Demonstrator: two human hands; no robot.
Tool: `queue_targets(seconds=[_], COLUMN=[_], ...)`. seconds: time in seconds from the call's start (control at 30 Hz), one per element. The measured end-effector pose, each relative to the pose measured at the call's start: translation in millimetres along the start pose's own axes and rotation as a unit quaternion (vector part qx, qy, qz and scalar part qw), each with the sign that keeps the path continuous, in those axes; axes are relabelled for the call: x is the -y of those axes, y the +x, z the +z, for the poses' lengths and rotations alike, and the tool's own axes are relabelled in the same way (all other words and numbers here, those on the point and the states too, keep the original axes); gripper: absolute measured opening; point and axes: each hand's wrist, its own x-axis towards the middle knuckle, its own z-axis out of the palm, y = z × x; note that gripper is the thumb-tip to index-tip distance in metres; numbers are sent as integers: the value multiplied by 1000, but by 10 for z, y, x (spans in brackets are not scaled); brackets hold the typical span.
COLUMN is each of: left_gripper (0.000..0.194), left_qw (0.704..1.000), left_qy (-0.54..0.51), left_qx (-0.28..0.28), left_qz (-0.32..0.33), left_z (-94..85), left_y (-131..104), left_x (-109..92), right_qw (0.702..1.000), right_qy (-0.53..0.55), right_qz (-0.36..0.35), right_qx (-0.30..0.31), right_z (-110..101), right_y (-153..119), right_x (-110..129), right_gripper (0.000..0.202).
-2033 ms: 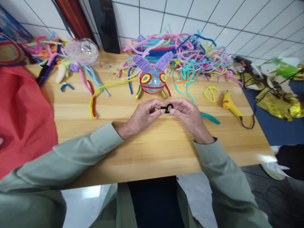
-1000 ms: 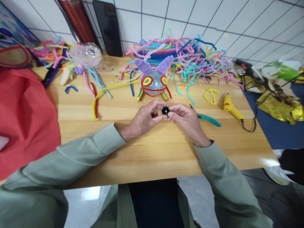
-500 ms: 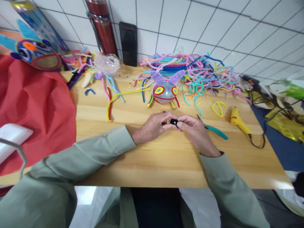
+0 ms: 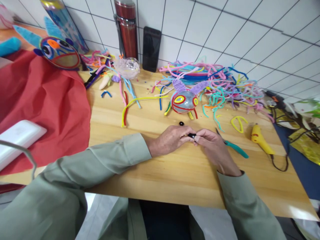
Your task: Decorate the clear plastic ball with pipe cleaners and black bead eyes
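My left hand (image 4: 171,140) and my right hand (image 4: 213,145) meet low over the wooden table, fingertips closed on a small black piece (image 4: 192,135) with a white spot. The fingers cover part of it, and its exact kind is unclear. Just beyond my left hand lies a small round black disc (image 4: 181,123). Behind that stands a clear ball figure (image 4: 185,102) with purple pipe-cleaner ears, yellow-ringed eyes and red outlines. Teal-handled pliers (image 4: 236,149) rest beside my right hand, their tips close to it.
A yellow glue gun (image 4: 261,138) with a cord lies at the right. Pipe cleaners (image 4: 200,75) are heaped along the tiled wall. A phone (image 4: 151,50) and a red flask (image 4: 127,33) stand behind. At left, red cloth (image 4: 67,106) bears a white box (image 4: 22,140) and another figure (image 4: 60,53).
The view has shifted, so the table things sit further right. The black piece is turned between my fingers and shows narrower. The black disc, mostly hidden before, is now in plain sight.
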Motion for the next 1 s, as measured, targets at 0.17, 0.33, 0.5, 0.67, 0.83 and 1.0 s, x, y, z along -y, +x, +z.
queue_targets(seconds=[0.17,0.33,0.5,0.67,0.83,1.0], left_gripper=[6,15,17,18,21,26], left_qw=[1000,994,985,975,972,972], left_qy=[-24,-104,-164,-203,-215,-219], left_qx=[1,-9,-11,-47,-37,-12], left_qz=[-11,-38,-58,-74,-86,-85], left_z=[-24,-57,-60,-51,-53,-75], left_y=[13,59,64,61,56,56], left_x=[-13,-46,-44,-27,-32,-44], right_qw=[1000,999,997,998,998,997], right_qy=[8,2,-4,1,-3,26], right_qz=[0,-16,-52,-41,-30,-34], right_qx=[-11,-36,-49,-51,-47,-66], right_z=[18,33,19,-3,-12,-11], right_y=[-8,-2,8,22,41,56], right_x=[-19,-2,32,27,-11,-20], right_gripper=[30,32,28,29,25,25])
